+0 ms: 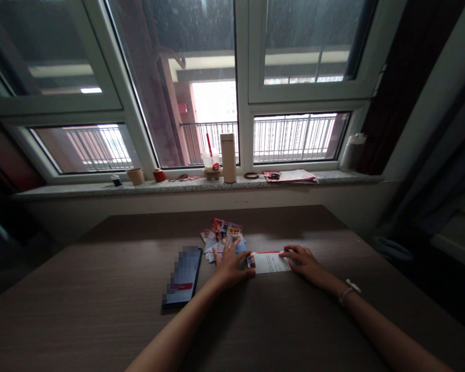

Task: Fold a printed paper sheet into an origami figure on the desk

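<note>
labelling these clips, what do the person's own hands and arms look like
The left hand and right hand are ungloved, and no sleeve shows on the left forearm or right forearm. A thin band with a whitish piece circles the right wrist; its details are too small to read.

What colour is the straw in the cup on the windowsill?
The straw is red; the head view shows it.
</note>
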### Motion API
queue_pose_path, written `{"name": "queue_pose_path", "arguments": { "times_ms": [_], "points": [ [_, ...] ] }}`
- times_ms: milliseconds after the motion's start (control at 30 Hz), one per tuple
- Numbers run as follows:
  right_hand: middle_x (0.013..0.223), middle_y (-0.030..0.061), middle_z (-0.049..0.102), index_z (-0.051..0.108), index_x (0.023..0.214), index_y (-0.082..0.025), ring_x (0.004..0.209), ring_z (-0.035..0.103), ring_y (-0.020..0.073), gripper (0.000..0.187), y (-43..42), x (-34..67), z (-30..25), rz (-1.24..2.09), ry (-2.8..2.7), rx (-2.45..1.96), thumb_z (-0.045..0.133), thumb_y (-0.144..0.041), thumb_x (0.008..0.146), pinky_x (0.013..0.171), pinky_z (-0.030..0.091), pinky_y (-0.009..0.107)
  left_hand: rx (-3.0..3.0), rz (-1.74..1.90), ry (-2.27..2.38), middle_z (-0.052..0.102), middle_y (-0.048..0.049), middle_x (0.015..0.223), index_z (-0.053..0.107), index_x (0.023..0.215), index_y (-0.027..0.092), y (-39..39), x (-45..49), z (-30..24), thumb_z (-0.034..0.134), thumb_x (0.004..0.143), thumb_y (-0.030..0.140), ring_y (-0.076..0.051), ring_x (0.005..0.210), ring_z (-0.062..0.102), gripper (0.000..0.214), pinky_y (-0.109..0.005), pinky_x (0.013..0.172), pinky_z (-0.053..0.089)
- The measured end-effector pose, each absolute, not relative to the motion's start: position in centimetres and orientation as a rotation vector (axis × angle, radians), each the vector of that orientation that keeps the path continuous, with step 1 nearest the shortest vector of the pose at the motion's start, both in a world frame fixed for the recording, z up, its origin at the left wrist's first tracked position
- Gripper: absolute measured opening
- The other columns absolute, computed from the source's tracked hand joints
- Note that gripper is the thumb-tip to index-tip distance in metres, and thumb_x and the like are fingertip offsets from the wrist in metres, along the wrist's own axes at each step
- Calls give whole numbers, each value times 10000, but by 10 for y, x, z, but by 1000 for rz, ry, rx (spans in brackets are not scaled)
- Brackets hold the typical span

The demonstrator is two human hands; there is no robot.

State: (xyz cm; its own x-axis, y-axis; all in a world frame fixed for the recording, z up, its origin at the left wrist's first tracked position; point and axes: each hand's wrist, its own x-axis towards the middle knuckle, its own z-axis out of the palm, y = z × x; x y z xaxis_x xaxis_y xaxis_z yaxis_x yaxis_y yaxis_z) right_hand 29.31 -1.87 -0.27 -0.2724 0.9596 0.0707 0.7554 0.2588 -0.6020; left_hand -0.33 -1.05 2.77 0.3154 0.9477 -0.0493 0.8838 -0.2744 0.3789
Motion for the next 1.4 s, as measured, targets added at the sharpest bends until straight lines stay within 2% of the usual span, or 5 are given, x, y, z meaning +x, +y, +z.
{"name": "queue_pose_path", "arguments": {
  "times_ms": [200,433,967,1167,1400],
  "points": [
    [1324,86,578,698,1192,-264,1277,465,298,392,-26,287,-9,483,-2037,-1510,588,-416,848,1138,350,466,2289,374,1647,284,-62,1632,619,1315,373,-11,0,22,775,748,474,-429,1516,84,596,-758,1111,-78],
    [1382,115,521,571,1360,-234,1323,419,306,604,-18,288,-19,391,-1992,-1548,672,-388,785,1159,328,466,2267,471,1637,312,-85,1617,615,1308,356,-8,2,15,811,724,396,-398,1515,129,617,-758,1120,-48],
    [1174,74,576,617,1183,-262,1157,520,271,434,-13,280,-13,260,-1787,-1297,699,-273,757,1050,436,458,2344,747,1673,454,-64,1512,587,1273,352,-4,10,16,805,727,239,-348,1453,285,598,-758,1134,16],
    [991,50,617,626,994,-242,1028,572,265,276,-13,277,-5,331,-1736,-1304,679,-280,726,954,482,444,2310,748,1673,452,-59,1512,572,1292,351,-2,9,12,798,723,236,-344,1446,291,623,-742,1147,31],
    [1021,51,673,573,1036,-236,1018,644,243,340,-12,276,-7,578,-1657,-1351,637,-305,710,929,514,404,2291,753,1673,450,-66,1511,553,1319,339,-4,9,12,754,748,224,-335,1442,297,616,-723,1157,39]
  ]
}}
